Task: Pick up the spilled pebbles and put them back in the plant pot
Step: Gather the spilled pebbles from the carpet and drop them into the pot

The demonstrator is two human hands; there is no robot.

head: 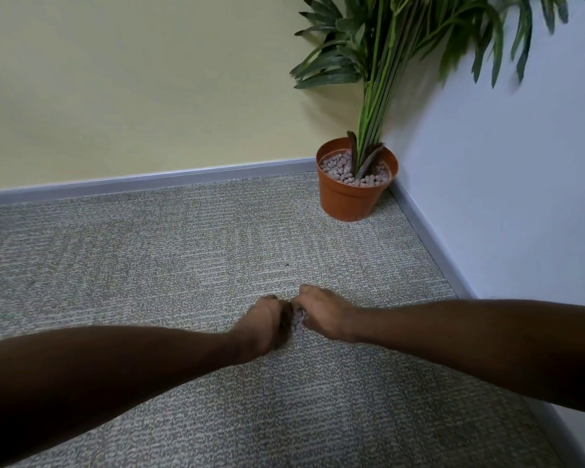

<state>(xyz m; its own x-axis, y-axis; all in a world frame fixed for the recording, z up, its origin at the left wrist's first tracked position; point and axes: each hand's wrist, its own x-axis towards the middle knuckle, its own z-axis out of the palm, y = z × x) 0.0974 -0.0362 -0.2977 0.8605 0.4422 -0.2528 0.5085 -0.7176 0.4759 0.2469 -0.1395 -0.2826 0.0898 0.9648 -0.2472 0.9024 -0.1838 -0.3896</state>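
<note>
I see both hands down on the grey carpet (183, 251), cupped toward each other; the left hand (265, 320) and right hand (321, 314) nearly touch at the fingertips, curled around a small heap of spilled pebbles (298, 320) that shows in the gap between them; whether either hand actually grips any I cannot tell; the orange plant pot (350, 201) stands well apart in the corner, its top covered with pebbles
</note>
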